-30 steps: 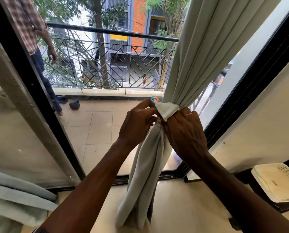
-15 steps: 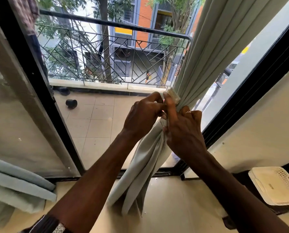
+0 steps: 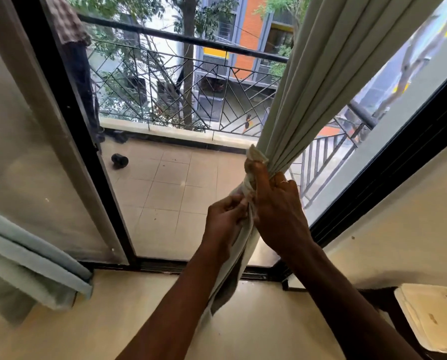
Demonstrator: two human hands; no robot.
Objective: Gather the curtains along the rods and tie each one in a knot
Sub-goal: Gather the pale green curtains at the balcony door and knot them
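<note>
Since half a second ago the left hand (image 3: 226, 224) has dropped from the level of the knot (image 3: 254, 158) to just below it. At the far left a pale blue curtain (image 3: 22, 258) hangs in folds beside the black door frame (image 3: 69, 131). Beyond the glass a small dark object (image 3: 119, 160) sits on the balcony tiles, near the railing (image 3: 180, 40). The left hand pinches a fold of the grey-green curtain (image 3: 334, 74), fingers curled on the cloth. This curtain hangs gathered from the upper right, cinched by the knot in mid-frame. The right hand (image 3: 279, 211) grips the bundle there, thumb pointing up along the wrapped cloth, a ring (image 3: 284, 181) on one finger. A white basket (image 3: 430, 315) stands at the lower right.
</note>
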